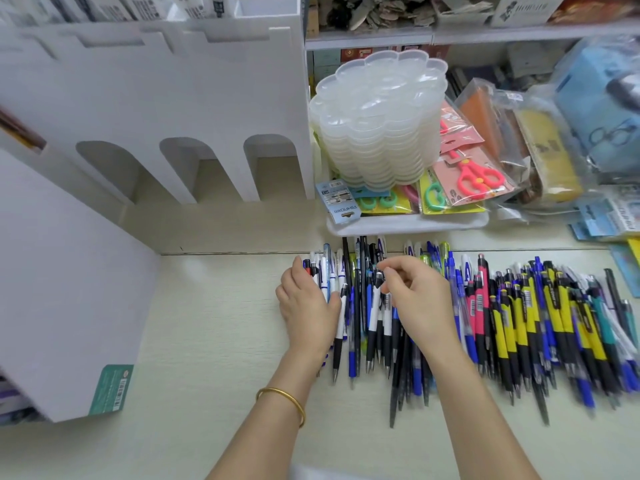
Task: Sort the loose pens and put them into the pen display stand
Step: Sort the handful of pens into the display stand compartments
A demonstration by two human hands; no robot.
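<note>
**Head camera: two hands sorting a long row of pens beside a white display stand**

The head view looked down on a pale table (207, 306). The loose pens (512, 317) lay side by side in a crowded row across it, with white ones at the left, then blue and black, then pink and yellow toward the right. The left hand (306, 306) lay flat with straight fingers against the white pens (325, 271) at the row's left end. The right hand (419, 299) was curled, its fingertips pinching the top of a single pinched pen (380, 277) among the dark ones. The pen display stand (166, 98) stood behind and to the left, well apart from the row, and no pens showed in its arched slots (277, 168).

The pens were packed closely and some overlapped, so lifting the pinched one would probably drag its neighbours out of line. The round barrels could also roll and mix the colour groups. A stack of clear plastic trays (377, 123) stood just behind the row and might be knocked.
</note>
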